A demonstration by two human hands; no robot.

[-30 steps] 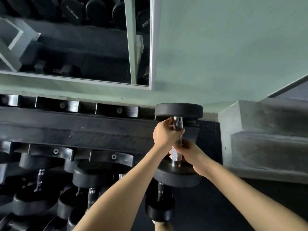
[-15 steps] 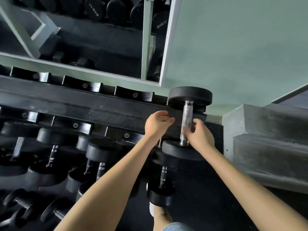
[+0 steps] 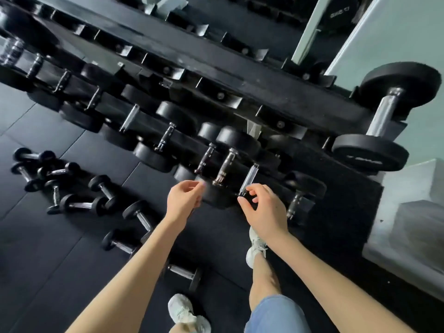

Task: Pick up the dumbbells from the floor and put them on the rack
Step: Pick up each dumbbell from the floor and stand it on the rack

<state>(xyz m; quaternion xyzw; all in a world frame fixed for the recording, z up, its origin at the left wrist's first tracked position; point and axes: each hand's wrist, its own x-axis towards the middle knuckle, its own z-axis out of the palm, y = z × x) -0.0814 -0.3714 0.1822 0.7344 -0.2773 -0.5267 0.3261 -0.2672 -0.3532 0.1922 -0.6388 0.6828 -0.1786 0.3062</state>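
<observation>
Bare forearms [image 3: 134, 272], blue denim shorts [image 3: 274, 316], pale grey lace-up trainers [image 3: 186, 313]

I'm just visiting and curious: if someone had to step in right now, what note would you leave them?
Left hand: open, holding nothing.
Right hand: open, holding nothing. Both hover before the rack, at its lower tier.
Done: big dumbbell sits at the top tier's right end.
Left: smaller dumbbells lie on the floor, the nearest one by the shoe. Rack them.

Pale green wall [image 3: 408, 32] is filling top rt, mirror [image 3: 341, 18] sitting just left of it. Grey concrete step [image 3: 408, 224] is jutting out at rt — two whitish sneakers [image 3: 185, 313] standing bottom centre.
</observation>
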